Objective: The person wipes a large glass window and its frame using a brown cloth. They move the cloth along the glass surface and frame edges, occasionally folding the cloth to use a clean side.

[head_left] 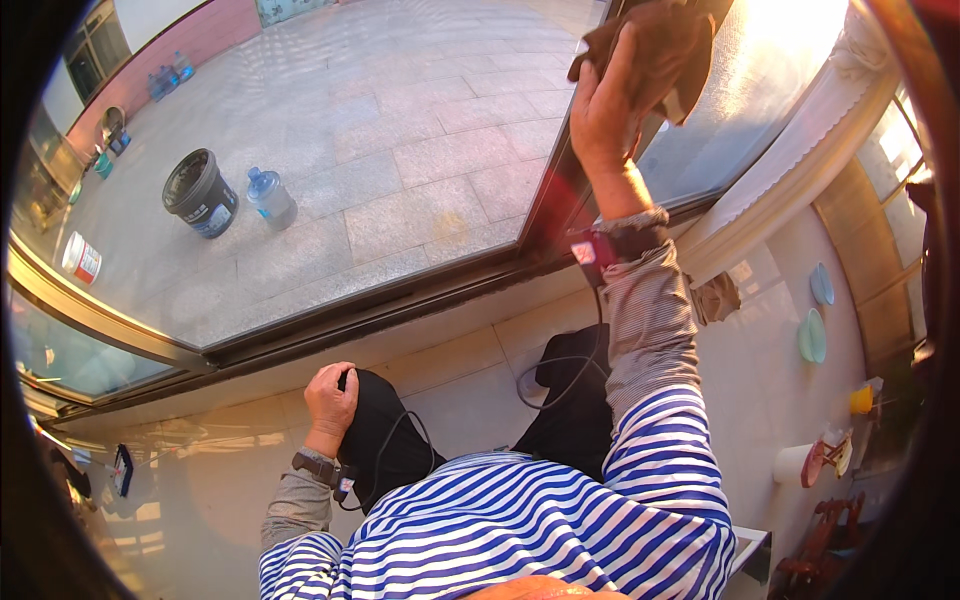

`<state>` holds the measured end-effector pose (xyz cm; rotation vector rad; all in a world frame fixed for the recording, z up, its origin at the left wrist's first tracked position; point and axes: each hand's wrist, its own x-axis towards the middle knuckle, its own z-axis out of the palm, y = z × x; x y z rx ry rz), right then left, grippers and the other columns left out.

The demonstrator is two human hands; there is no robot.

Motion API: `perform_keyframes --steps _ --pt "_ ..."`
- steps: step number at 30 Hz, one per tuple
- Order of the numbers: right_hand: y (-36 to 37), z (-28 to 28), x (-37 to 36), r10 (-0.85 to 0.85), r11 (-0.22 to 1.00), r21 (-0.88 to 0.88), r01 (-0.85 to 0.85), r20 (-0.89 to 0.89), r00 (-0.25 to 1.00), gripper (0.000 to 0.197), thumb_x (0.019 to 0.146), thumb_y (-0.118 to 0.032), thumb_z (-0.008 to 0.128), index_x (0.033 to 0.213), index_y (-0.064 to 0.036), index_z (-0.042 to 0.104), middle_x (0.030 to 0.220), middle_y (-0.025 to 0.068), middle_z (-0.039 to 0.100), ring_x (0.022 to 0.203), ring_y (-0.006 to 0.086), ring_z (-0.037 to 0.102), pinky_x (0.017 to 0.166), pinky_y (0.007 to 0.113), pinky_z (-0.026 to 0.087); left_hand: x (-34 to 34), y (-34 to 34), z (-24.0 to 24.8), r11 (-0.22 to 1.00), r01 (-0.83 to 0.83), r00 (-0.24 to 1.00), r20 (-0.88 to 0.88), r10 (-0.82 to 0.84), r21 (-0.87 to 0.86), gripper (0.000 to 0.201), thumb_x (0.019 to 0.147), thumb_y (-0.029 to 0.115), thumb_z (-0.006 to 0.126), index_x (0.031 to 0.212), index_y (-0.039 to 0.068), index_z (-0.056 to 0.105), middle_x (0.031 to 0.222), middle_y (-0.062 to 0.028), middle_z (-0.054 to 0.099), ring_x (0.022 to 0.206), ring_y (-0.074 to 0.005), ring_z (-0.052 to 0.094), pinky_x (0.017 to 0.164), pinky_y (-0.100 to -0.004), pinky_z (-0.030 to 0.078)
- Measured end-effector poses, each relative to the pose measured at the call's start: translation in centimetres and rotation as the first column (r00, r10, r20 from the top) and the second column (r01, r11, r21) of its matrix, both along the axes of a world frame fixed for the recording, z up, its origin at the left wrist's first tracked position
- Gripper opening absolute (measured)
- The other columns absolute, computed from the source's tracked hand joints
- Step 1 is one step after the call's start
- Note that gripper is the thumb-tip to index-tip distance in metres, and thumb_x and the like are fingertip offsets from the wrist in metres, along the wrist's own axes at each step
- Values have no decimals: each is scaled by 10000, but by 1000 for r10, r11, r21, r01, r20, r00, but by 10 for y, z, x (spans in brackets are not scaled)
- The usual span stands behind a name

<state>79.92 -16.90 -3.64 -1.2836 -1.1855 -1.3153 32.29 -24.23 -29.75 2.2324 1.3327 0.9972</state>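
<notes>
Head view showed a dark brown cloth [668, 60] gripped in the right hand [605, 125], which was raised high on the outstretched arm. The cloth was crumpled and loosely folded, bunched ahead of the palm and fingers, with one uneven corner jutting to the left of the fingers and a sunlit, lighter brown flap hanging to their right. It overlapped the upright of the dark window frame [562, 178] beside the hand; whether it pressed on the glass could not be told. Just below the right hand, a dark wrist strap [637, 237] carried a small red-and-white tag [584, 252], its marks too small to read. Far to the left of that hand, beyond the glass, a black bucket [190, 180] bore pale printing, and a white bucket [80, 250] had a red printed band, both too small to make out. The left hand [330, 398] rested on the left knee [385, 425], fingers bent; how far they were closed could not be told.
</notes>
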Motion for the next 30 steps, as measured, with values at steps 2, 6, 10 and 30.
perform_keyframes --steps 2,6,10,30 --pt "-6 -54 -7 -5 992 -123 -8 -102 995 697 975 -134 666 1576 -5 336 1514 275 466 1465 513 320 1228 547 207 1 1 0 1000 0 1000 -20 0 -9 69 876 121 717 919 74 741 937 -107 749 907 -303 721 811 -387 571" --pt "-18 -164 -15 25 957 -273 -99 -264 964 650 981 -109 647 1545 38 360 1509 287 451 1426 507 372 1220 557 218 5 3 0 1000 8 999 -53 -9 -15 66 869 115 718 915 74 742 934 -108 748 906 -301 721 807 -382 573" --pt "-25 -268 -29 55 928 -311 -205 -431 901 610 968 -14 601 1534 22 377 1504 294 445 1426 493 380 1195 531 294 11 3 3 1000 -7 997 -77 5 -21 67 867 115 720 913 72 742 932 -109 747 904 -302 721 804 -380 573" --pt "-22 -108 -84 435 857 60 -512 -618 655 491 975 -98 673 1406 32 477 1369 254 581 1280 409 579 1089 417 459 13 2 -1 998 -47 994 -97 51 37 72 888 166 713 905 98 730 884 -102 732 845 -323 705 747 -416 563"
